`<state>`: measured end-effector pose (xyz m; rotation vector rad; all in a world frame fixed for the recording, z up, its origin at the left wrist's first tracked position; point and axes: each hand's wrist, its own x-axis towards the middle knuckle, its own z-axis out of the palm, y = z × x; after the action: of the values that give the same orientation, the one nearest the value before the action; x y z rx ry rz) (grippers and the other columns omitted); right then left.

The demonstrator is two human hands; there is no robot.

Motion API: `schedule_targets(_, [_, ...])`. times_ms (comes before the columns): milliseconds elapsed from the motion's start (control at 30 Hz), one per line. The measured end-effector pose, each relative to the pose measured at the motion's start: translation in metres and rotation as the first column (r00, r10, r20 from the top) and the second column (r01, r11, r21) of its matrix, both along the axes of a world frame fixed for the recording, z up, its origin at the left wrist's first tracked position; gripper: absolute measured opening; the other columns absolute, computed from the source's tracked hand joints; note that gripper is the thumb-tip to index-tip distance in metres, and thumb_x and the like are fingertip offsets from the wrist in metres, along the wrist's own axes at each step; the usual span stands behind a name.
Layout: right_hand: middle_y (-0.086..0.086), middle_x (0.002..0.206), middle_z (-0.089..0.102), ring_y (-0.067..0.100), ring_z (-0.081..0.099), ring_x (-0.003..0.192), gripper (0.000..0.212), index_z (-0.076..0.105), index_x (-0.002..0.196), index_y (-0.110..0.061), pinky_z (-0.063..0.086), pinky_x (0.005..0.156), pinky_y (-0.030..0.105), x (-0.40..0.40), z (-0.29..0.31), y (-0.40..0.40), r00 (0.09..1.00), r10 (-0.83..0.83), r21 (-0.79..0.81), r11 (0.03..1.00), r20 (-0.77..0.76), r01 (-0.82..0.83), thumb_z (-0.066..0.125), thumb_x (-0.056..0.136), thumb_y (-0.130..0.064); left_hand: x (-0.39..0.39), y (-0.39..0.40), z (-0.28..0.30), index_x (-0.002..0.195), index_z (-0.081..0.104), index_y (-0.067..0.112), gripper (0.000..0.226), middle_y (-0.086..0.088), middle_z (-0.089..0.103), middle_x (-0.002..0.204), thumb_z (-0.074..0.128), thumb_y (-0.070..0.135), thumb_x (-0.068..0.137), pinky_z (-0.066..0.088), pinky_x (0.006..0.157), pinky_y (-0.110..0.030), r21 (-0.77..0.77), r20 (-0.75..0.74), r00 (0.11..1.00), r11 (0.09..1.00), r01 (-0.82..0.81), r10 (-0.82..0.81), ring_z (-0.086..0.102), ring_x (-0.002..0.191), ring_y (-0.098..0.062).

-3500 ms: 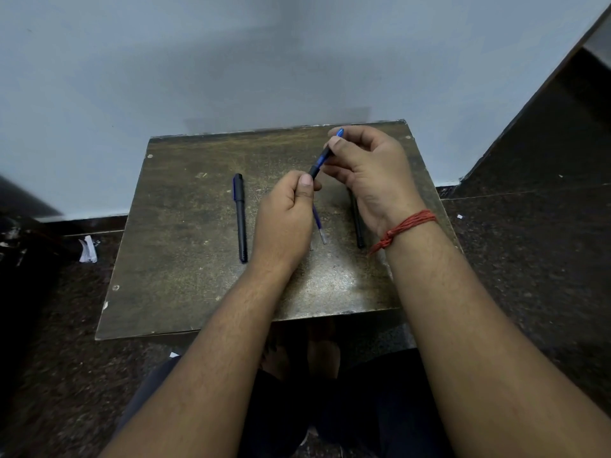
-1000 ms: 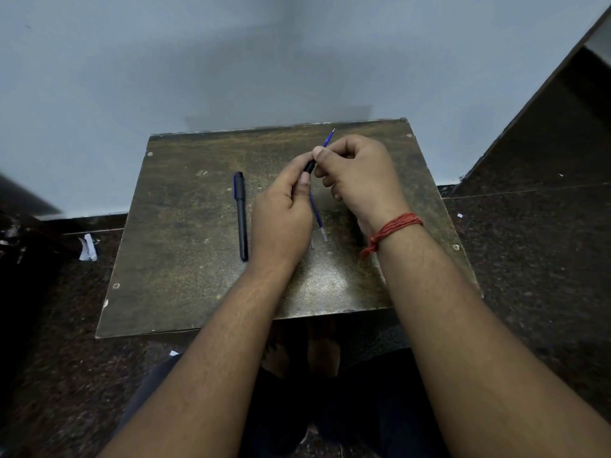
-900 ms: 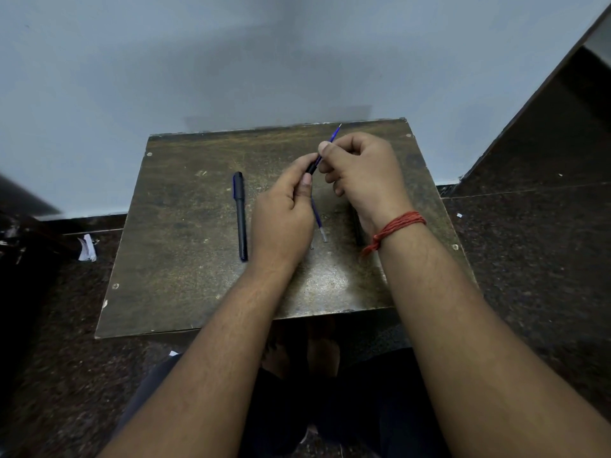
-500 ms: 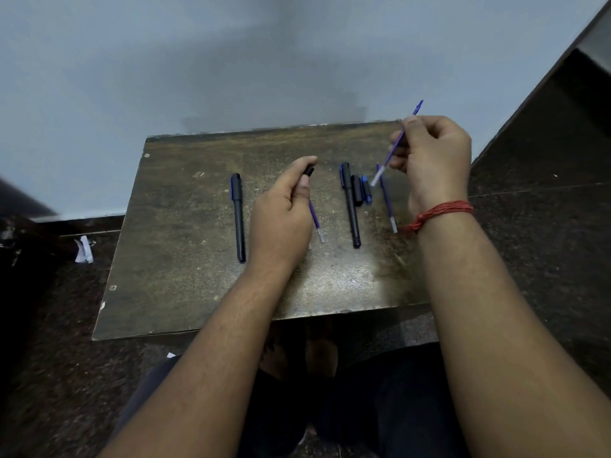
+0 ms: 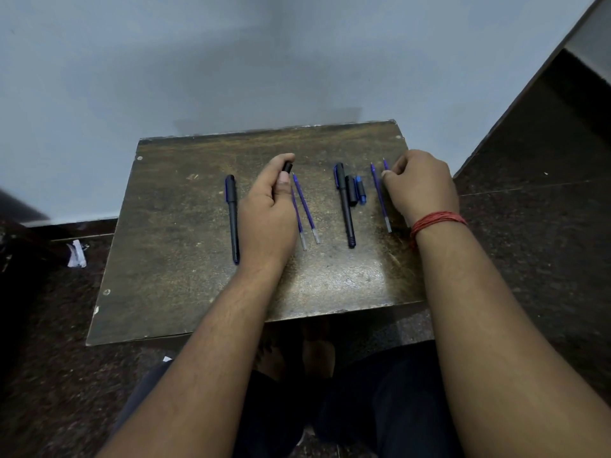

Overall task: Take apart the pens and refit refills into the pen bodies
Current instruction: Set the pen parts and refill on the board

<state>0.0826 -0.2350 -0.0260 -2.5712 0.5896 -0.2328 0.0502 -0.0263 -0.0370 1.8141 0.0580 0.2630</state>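
So the person is sitting at a small dark wooden table pushed against a pale wall, with pen parts spread across it. The left hand is curling around a black pen body, thumb pressing on it, and only the top end is poking out above the fingers. Just right of that hand two blue refills are lying side by side on the table, one partly tucked under the hand.

The right hand is sitting low at the right side of the table, fingertips pinching a thin blue refill near its top; most of it is hiding behind the hand, so I can't tell if it's touching the table. Another refill is lying just left of that hand.

In the middle a capped black pen is lying lengthwise, with a short black piece and a small blue piece right beside it. Over on the left, well apart from the rest, another capped pen is lying by itself. A red thread band is wrapping the right wrist, and a scrap of white paper is sitting on the dark floor to the left
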Motion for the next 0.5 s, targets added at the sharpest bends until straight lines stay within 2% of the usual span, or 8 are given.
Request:
schedule_targets(133, [0.01, 0.096, 0.068, 0.029, 0.063, 0.086, 0.013, 0.063, 0.089, -0.018, 0.046, 0.07, 0.032, 0.0001, -0.0023, 0.0011, 1.0, 0.011, -0.009, 1.0, -0.005, -0.011, 0.061, 0.091, -0.031, 0.0002, 0.0, 0.0004, 0.129, 0.065, 0.031, 0.032, 0.023, 0.062, 0.122, 0.045, 0.022, 0.106, 0.036, 0.088, 0.004, 0.013, -0.002, 1.0, 1.0, 0.005, -0.005, 0.049, 0.109, 0.026])
schedule_targets(300, [0.009, 0.096, 0.067, 0.027, 0.061, 0.086, 0.013, 0.063, 0.09, -0.018, 0.045, 0.07, 0.032, 0.0, -0.0027, 0.0007, 1.0, 0.02, -0.003, 1.0, -0.005, -0.02, 0.062, 0.091, -0.031, -0.0007, -0.0006, 0.0026, 0.129, 0.065, 0.03, 0.032, 0.024, 0.063, 0.118, 0.045, 0.022, 0.106, 0.035, 0.083, 0.005, 0.025, -0.015, 1.0, 1.0, -0.006, 0.006, 0.049, 0.104, 0.029])
schedule_targets(400, [0.007, 0.096, 0.067, 0.025, 0.06, 0.084, 0.01, 0.062, 0.09, -0.019, 0.044, 0.07, 0.031, -0.0003, -0.0023, 0.0008, 1.0, 0.017, 0.016, 1.0, -0.002, -0.017, 0.062, 0.09, -0.029, -0.0022, -0.0011, 0.0049, 0.128, 0.066, 0.031, 0.032, 0.028, 0.063, 0.109, 0.045, 0.022, 0.106, 0.036, 0.079, 0.005, 0.036, -0.015, 1.0, 0.999, -0.016, 0.017, 0.053, 0.101, 0.025])
schedule_targets(500, [0.007, 0.095, 0.067, 0.025, 0.058, 0.082, 0.011, 0.062, 0.089, -0.019, 0.042, 0.069, 0.03, -0.0003, -0.0013, 0.0011, 1.0, 0.01, 0.022, 1.0, -0.005, -0.01, 0.061, 0.091, -0.03, -0.0028, -0.0007, 0.0063, 0.128, 0.065, 0.032, 0.032, 0.028, 0.064, 0.109, 0.045, 0.023, 0.106, 0.039, 0.079, 0.002, 0.04, -0.026, 0.999, 0.999, -0.019, 0.02, 0.058, 0.101, 0.014])
